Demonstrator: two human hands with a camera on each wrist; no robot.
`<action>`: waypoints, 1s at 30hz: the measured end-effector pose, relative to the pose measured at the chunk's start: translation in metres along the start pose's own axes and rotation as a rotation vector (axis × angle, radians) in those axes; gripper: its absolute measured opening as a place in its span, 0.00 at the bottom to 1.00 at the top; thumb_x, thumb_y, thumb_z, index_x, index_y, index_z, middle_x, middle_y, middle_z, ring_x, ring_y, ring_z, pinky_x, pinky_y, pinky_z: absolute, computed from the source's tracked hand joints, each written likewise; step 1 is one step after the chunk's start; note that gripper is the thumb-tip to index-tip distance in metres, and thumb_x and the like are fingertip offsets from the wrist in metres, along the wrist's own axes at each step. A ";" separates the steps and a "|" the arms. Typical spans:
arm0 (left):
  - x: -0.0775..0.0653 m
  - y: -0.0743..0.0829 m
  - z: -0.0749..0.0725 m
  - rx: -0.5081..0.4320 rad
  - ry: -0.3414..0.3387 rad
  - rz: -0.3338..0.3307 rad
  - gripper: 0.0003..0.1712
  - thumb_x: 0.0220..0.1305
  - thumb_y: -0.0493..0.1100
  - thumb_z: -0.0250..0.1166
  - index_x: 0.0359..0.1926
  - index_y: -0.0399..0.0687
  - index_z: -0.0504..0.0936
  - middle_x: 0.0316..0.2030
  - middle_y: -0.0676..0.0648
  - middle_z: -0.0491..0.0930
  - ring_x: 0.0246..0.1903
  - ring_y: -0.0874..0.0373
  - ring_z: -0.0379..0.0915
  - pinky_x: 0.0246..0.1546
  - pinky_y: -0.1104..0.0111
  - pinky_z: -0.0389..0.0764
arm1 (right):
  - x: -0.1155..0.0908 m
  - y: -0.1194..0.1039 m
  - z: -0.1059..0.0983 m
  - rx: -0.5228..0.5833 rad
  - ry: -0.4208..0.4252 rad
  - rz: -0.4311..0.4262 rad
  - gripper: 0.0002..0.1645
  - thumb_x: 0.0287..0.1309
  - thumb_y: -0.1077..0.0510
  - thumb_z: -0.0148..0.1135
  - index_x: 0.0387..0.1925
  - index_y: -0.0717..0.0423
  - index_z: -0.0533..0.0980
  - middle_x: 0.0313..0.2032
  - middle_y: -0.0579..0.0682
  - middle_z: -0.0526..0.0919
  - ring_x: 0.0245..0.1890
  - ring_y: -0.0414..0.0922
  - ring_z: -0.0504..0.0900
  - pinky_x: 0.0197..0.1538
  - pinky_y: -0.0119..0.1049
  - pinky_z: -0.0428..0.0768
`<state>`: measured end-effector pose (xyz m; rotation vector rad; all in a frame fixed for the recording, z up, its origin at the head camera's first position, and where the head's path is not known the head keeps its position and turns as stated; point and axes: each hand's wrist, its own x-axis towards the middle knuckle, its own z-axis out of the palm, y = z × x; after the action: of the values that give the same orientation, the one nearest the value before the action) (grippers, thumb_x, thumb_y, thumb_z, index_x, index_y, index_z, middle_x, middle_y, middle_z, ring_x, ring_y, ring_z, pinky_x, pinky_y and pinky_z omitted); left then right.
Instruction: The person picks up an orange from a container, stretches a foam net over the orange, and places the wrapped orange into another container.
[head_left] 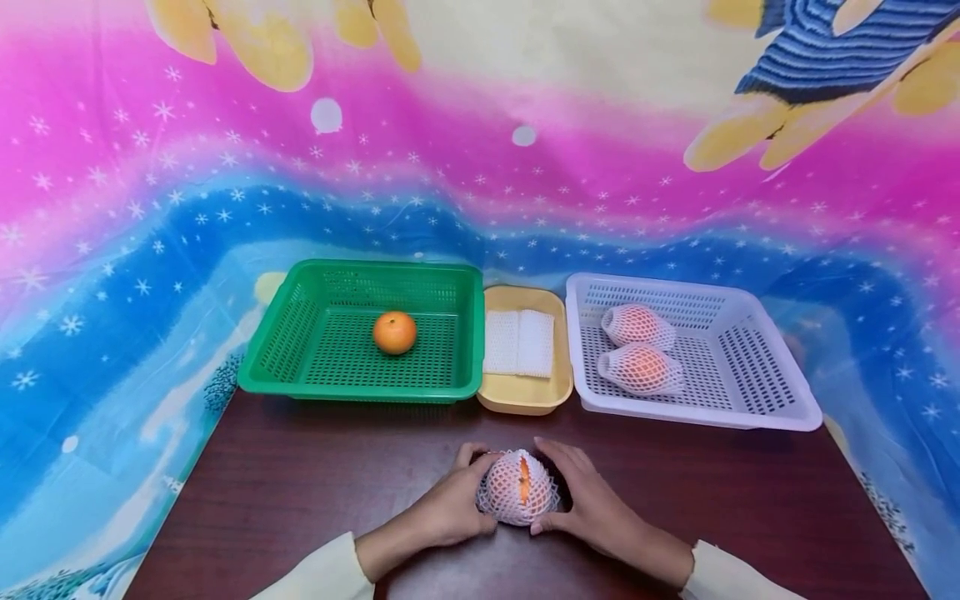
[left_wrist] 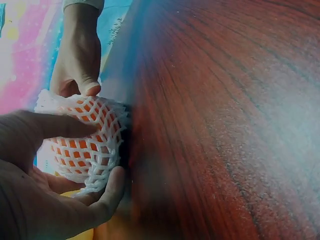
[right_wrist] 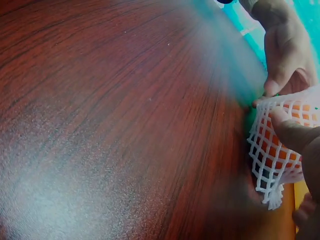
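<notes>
The bench [head_left: 300,492] is dark red-brown wood with thin dark lines, and light shines on it in both wrist views. Behind it hangs a pink and blue cloth [head_left: 97,192] with white snowflakes. An orange [head_left: 524,482] in a white foam net [head_left: 501,496] is between the two hands, over the middle of the bench. The left hand [head_left: 453,504] is clamped on it, thumb and fingers around the net. The right hand [head_left: 603,512] holds the other side, its thumb on the net. Along the back, side by side, are a green basket [head_left: 360,392] with a bare orange [head_left: 394,333], a yellow tray [head_left: 525,402] with flat white nets [head_left: 517,343], and a pale purple basket [head_left: 697,417] with two wrapped oranges [head_left: 643,369]. The bench's side edges spread wider toward the person, well apart from the hands. Wide wood on both sides gives room to move; a thinner strip lies between the hands and the tray.
</notes>
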<state>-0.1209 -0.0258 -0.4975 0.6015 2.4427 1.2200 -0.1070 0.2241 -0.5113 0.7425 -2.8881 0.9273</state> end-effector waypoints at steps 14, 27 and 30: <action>0.000 -0.004 0.007 0.196 0.127 0.139 0.55 0.48 0.49 0.82 0.76 0.60 0.66 0.60 0.52 0.80 0.56 0.52 0.75 0.56 0.51 0.79 | 0.005 0.002 -0.002 0.109 -0.069 -0.056 0.54 0.50 0.37 0.78 0.73 0.53 0.66 0.65 0.49 0.78 0.63 0.48 0.79 0.63 0.45 0.80; 0.005 -0.003 0.014 0.139 0.083 0.177 0.57 0.49 0.38 0.81 0.77 0.42 0.61 0.66 0.48 0.72 0.65 0.55 0.72 0.67 0.58 0.75 | 0.006 0.005 -0.001 0.088 -0.097 -0.045 0.54 0.50 0.40 0.79 0.73 0.52 0.65 0.65 0.48 0.78 0.62 0.46 0.79 0.63 0.45 0.80; 0.004 -0.006 0.015 0.113 0.062 0.182 0.59 0.51 0.39 0.80 0.79 0.45 0.56 0.65 0.48 0.72 0.65 0.57 0.71 0.67 0.58 0.75 | 0.006 0.006 -0.001 0.094 -0.097 -0.051 0.54 0.49 0.40 0.79 0.73 0.51 0.65 0.65 0.48 0.78 0.62 0.47 0.79 0.63 0.45 0.80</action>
<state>-0.1182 -0.0173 -0.5112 0.8457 2.5685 1.1898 -0.1151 0.2262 -0.5123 0.8869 -2.9091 1.0569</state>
